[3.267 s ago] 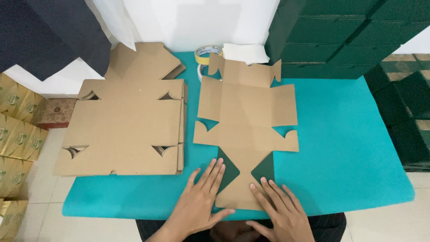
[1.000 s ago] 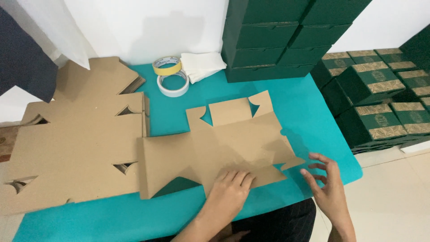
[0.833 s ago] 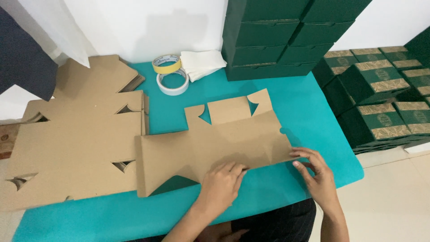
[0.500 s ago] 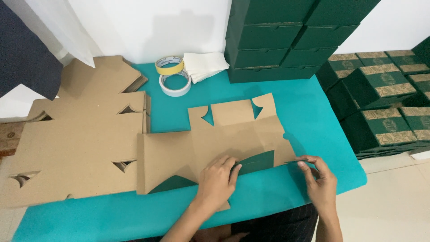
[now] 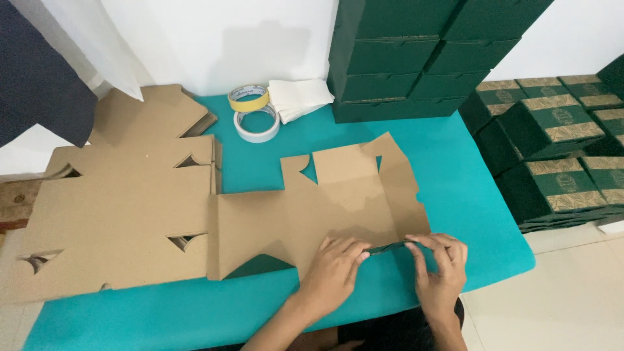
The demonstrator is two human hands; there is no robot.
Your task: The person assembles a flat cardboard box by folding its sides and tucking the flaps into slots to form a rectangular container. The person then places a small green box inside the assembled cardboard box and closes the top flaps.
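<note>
Brown cardboard blank (image 5: 325, 208) lies before stacked dark-green boxes (image 5: 416, 58).

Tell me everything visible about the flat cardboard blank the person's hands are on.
The flat brown die-cut cardboard blank lies unfolded on the teal table mat, plain side up, with notched flaps and tabs along its far edge. Its left end overlaps the stack of similar brown blanks. At the near edge, a dark green printed flap is being lifted and folded: the left hand and right hand both pinch that edge. Nothing else touches it.
</note>
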